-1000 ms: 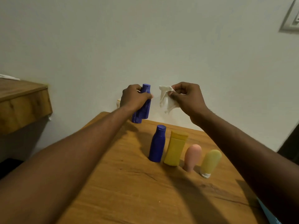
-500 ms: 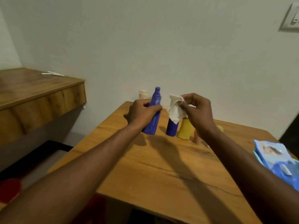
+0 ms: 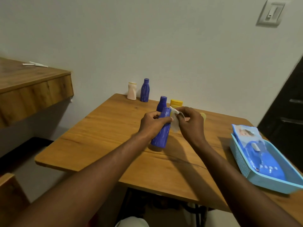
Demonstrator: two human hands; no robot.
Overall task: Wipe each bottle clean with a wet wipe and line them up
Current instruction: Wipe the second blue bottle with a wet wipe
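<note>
Wood table [image 3: 101,133] by white wall [image 3: 164,46]; blue basket [image 3: 268,185] w/ wipes pack [image 3: 262,161], rt edge.

Far edge: cream plastic bottle [image 3: 132,91] just left of tall blue plastic bottle [image 3: 145,90].
Right edge: blue wet-wipe pack [image 3: 260,154] inside light-blue mesh basket [image 3: 270,185], on wooden table [image 3: 98,131].

Tilted deep-blue plastic bottle [image 3: 161,133]: uniform blue, cap matching. Crumpled white wet wipe [image 3: 175,124]: plain white, no print. Second blue plastic bottle [image 3: 162,104] behind it: same blue. Rear blue plastic bottle [image 3: 145,91] at the wall: blue with faint pale streaks. Squat cream plastic bottle [image 3: 132,93]: cream body, yellow band at the top. Flat-capped yellow plastic bottle [image 3: 176,102]: solid yellow. Wooden worktop [image 3: 106,136]: honey brown, darker grain lines. Rectangular plastic basket [image 3: 241,161]: light blue, fine perforated pattern on its wall. Soft wipes pack [image 3: 268,167]: blue, white markings.
</note>
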